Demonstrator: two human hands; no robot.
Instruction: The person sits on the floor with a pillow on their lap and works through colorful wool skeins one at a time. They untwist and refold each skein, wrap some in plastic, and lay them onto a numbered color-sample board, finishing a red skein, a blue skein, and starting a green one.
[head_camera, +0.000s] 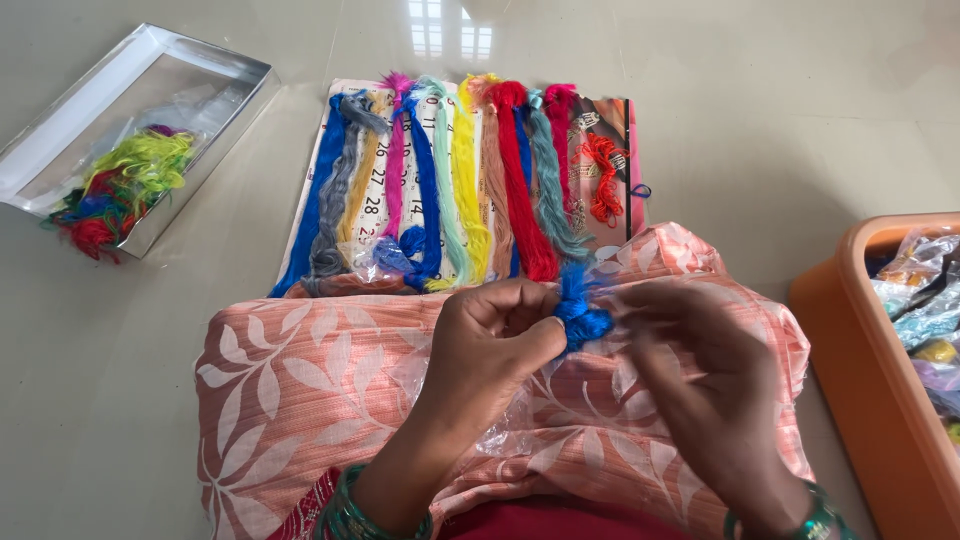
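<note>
Open floor (180, 380) left of left hand (490, 335); thread skeins (470, 180) ahead block passage; orange tub (860, 370) bounds right hand (700, 370).

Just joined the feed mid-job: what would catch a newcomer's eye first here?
First, the row of bright thread skeins laid side by side on a printed sheet on the floor, straight ahead. Just below it, the left hand and right hand pinch a small blue thread bundle over a peach leaf-patterned cloth. An open box of tangled threads lies far left.

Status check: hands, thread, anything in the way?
Both hands pinch the blue thread bundle over the lap. Clear plastic wrap underneath. Nothing blocking.
</note>
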